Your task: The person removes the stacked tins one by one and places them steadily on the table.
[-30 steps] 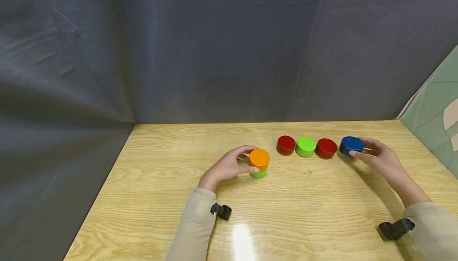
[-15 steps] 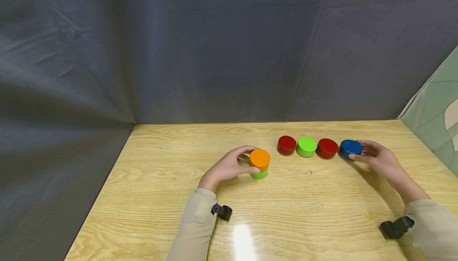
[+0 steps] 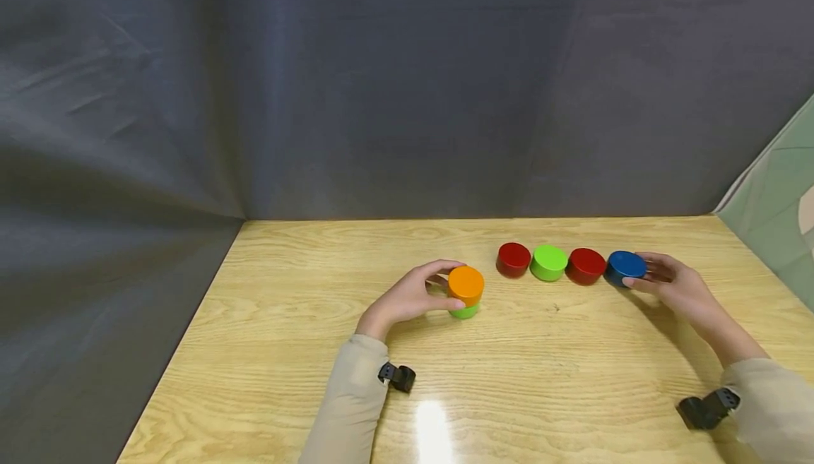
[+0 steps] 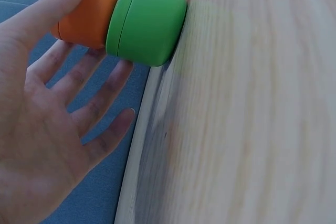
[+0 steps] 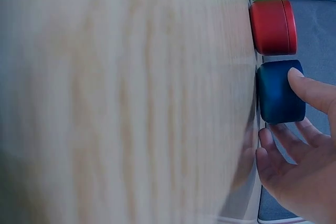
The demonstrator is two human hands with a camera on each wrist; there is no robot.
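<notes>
Now the right hand [image 3: 677,286] is setting the blue disc [image 3: 626,267] flat on the wooden table [image 3: 305,351]; a second ago it was holding that disc tilted and slightly raised. Its thumb and fingers are staying curled around the disc's right side, thumb tip on the top edge in the right wrist view [image 5: 315,90]. Just left of those fingers, the disc is closing a row with a red disc [image 3: 586,265], a green disc [image 3: 549,263] and another red disc [image 3: 513,259], nearly touching its neighbour, so the placing looks all but finished. Meanwhile the left hand [image 3: 410,296] is gripping the orange disc [image 3: 466,284], stacked on a second green disc [image 4: 147,20], thumb and fingers spread around it, unchanged.
</notes>
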